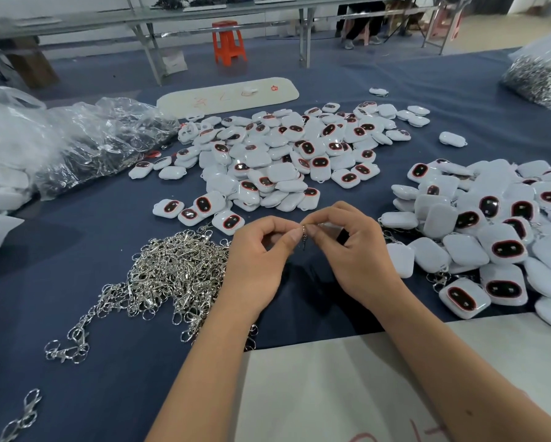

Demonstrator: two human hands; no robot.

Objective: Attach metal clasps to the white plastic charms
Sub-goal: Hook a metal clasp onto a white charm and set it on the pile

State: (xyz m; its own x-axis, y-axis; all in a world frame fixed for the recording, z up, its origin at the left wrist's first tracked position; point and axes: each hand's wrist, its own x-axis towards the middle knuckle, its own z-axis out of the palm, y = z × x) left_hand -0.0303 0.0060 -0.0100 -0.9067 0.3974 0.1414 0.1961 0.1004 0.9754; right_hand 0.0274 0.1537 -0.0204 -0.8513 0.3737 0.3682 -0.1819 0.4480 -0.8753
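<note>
My left hand (261, 256) and my right hand (350, 250) meet above the blue cloth, fingertips together. Between them hangs a small metal clasp (304, 237), pinched by both thumbs and forefingers. A white charm (331, 227) sits half hidden inside my right hand's curled fingers. To the left lies a heap of silver clasps (175, 272). A pile of white charms with dark red-rimmed ovals (277, 157) spreads across the middle. Another pile of charms (491, 237), some with clasps showing, lies at the right.
Clear plastic bags (86, 141) lie at the left, and a bag of metal parts (535, 74) sits far right. A white sheet (331, 393) covers the near edge, a white board (229, 95) lies beyond the charms. An orange stool (228, 43) stands behind.
</note>
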